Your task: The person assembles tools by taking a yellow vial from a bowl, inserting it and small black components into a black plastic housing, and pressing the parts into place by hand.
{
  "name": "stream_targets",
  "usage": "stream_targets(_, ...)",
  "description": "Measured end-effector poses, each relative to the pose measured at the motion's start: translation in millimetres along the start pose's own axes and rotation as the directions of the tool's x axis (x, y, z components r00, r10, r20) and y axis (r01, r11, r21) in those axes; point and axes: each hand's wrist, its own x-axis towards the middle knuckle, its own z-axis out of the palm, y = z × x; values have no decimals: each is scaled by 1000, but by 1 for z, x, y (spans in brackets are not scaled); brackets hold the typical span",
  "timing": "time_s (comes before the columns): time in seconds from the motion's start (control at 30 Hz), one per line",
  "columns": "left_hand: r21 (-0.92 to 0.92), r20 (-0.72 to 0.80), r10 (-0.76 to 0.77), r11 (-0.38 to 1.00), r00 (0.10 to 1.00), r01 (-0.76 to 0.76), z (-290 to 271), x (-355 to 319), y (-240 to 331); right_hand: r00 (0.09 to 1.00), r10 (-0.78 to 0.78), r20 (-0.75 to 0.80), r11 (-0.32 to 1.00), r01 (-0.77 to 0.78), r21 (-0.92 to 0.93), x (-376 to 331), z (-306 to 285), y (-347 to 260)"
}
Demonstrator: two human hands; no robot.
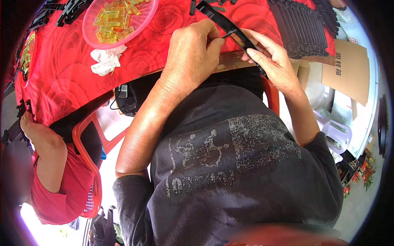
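Note:
My right hand (273,61) grips a long, curved black plastic strip (219,19) by its lower end, thumb on its face and fingers behind. An amber piece (237,39) shows in a slot of the strip near my right thumb. My left hand (193,51) is closed in a pinch beside the strip's middle. From its fingertips a short, thin dark piece (228,34) reaches across to the strip; I cannot tell whether it is separate or part of the strip.
A pink basket (152,16) of yellow translucent pieces (113,22) stands on the red rose-patterned tablecloth (65,69), near a crumpled white tissue (107,59). Black strips (301,28) lie in rows at the right. A co-worker's arm (51,158) is at the left; a cardboard box (347,71) stands right.

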Motion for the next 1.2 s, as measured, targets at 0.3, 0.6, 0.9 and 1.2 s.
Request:
stream_targets(0.3, -89, 76, -148, 984, 986, 155, 9, -5, -7, 999, 27, 40, 996, -31, 84, 1, 1, 2)
stream_targets(0.6, -151, 118, -162, 972, 980, 179, 18, -2, -19, 1000, 18, 8, 993, -18, 120, 7, 9, 1)
stream_targets(0.9, -336, 259, -362, 835, 895, 435, 19, -5, -19, 984, -159, -76, 982, 149, -118, 27, 9, 23)
stream_targets(1.2, -390, 365, -384, 764, 848, 513, 18, -5, -9, 992, -98, -77, 995, 97, -17, 24, 11, 13)
